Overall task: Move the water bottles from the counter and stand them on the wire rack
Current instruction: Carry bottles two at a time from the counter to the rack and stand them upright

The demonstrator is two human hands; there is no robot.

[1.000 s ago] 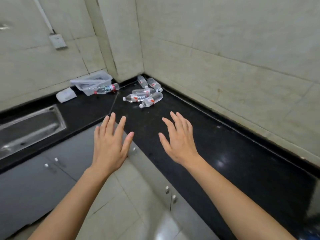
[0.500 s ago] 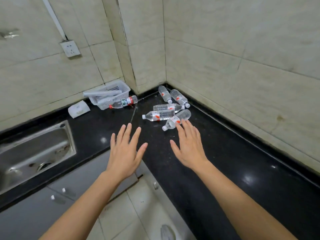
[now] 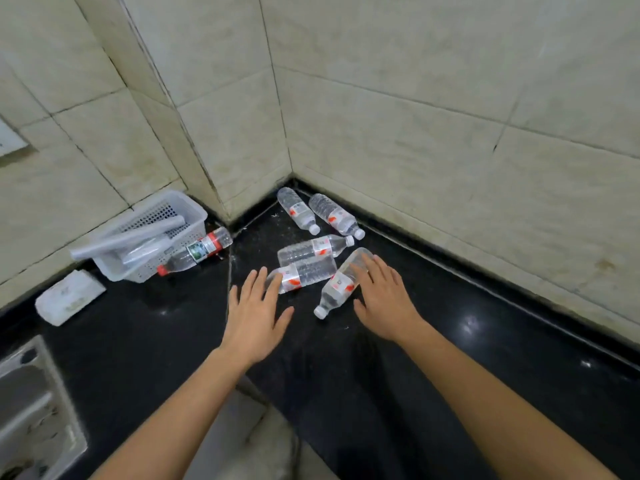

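Note:
Several clear water bottles lie on their sides in the corner of the black counter (image 3: 433, 341). My right hand (image 3: 384, 299) is spread with straight fingers over the nearest bottle (image 3: 337, 289), whose white cap points toward me. My left hand (image 3: 254, 313) is open too, its fingertips reaching the cap end of a second bottle (image 3: 308, 273). Behind these lie a third bottle (image 3: 311, 249) and two more by the wall, one (image 3: 298, 210) beside the other (image 3: 334, 214). A red-capped bottle (image 3: 195, 254) leans against the white basket. No wire rack is in view.
A white perforated basket (image 3: 180, 211) holding grey rolls stands at the left wall. A white packet (image 3: 69, 301) lies on the counter beside it. A steel sink (image 3: 31, 410) is at the lower left. Tiled walls close the corner; floor shows below between my arms.
Both hands have moved forward toward the corner, reaching the two nearest bottles. The view has come closer to the counter.

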